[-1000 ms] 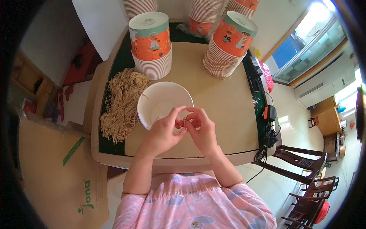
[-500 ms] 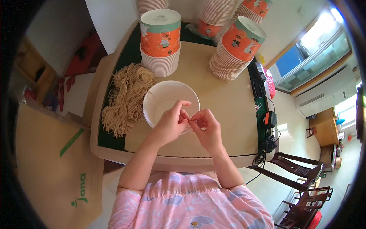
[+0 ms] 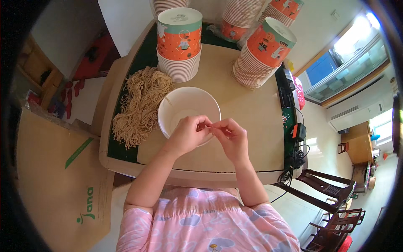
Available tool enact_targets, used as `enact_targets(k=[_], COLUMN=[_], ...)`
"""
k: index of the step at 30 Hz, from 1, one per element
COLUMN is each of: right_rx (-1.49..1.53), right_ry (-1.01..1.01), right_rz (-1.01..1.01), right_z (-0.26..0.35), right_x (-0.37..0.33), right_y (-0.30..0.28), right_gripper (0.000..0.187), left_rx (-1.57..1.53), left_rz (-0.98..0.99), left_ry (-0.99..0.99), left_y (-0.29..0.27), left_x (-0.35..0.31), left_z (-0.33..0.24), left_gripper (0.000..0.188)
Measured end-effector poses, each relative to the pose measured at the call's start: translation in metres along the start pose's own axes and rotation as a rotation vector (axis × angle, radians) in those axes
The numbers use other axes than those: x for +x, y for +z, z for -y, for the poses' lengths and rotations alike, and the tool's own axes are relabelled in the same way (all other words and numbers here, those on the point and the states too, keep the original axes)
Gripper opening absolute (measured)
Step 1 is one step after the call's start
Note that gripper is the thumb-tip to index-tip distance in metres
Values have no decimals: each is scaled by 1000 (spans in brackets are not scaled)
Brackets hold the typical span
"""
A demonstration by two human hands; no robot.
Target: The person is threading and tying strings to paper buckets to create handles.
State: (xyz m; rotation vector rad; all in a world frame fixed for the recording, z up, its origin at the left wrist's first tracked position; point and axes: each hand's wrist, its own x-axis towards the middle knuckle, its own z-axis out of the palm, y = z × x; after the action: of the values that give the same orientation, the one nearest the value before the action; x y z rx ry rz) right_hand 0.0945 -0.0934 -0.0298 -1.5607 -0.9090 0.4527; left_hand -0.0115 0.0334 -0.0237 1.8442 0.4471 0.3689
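Note:
A white paper bucket (image 3: pixel 176 105) stands upright with its mouth up on the table, and my two hands meet over its near right rim. The fingers of my left hand (image 3: pixel 189 132) are curled into a pinch. Against them, the thumb and fingertips of my right hand (image 3: pixel 231 136) are pressed together. Whatever lies between the fingertips is too small to make out. A short tan strand (image 3: pixel 168 100) shows at the bucket's far left wall. Left of the bucket lies a loose heap of tan string (image 3: pixel 140 107), close to its side.
Upside-down stacks of orange and green paper buckets stand at the back left (image 3: pixel 179 46) and back right (image 3: pixel 265 52), with further wrapped stacks behind. Along the table's right edge run a power strip (image 3: pixel 287 80) and black cables (image 3: pixel 298 157). A large cardboard box (image 3: pixel 58 180) stands at left.
My left index finger, raised before, is now bent down into the pinch. Both hands remain together at the bucket's rim, with the right wrist slightly turned. The view has shifted a little.

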Motion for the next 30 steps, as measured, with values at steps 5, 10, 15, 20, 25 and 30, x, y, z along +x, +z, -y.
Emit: enact_targets(k=[5,10,15,20,25,30], right_rx=[-58,-112,-223,-385,-487,-308], right_ry=[-28,-96,-128,-194,-225,-85], right_rz=[-14,-5,109,81,122,119], right_z=[-1,17,19,22,17,20], right_x=[4,12,16,18,18,15], right_y=[-8,-13,-16,-16,-16,-17], right_gripper=[12,17,16,8,8,8], left_rx=[-1,12,36,45,59,71], left_rz=[-69,-66,-75,-100,-119,-111], left_ry=[-23,-68,-41,7,45,9], left_y=[0,0,1,2,3,1], left_x=[-3,-3,-2,-3,-3,0], left_z=[-9,-8,-9,-8,-4,-5], left_gripper=[9,10,9,8,7,12])
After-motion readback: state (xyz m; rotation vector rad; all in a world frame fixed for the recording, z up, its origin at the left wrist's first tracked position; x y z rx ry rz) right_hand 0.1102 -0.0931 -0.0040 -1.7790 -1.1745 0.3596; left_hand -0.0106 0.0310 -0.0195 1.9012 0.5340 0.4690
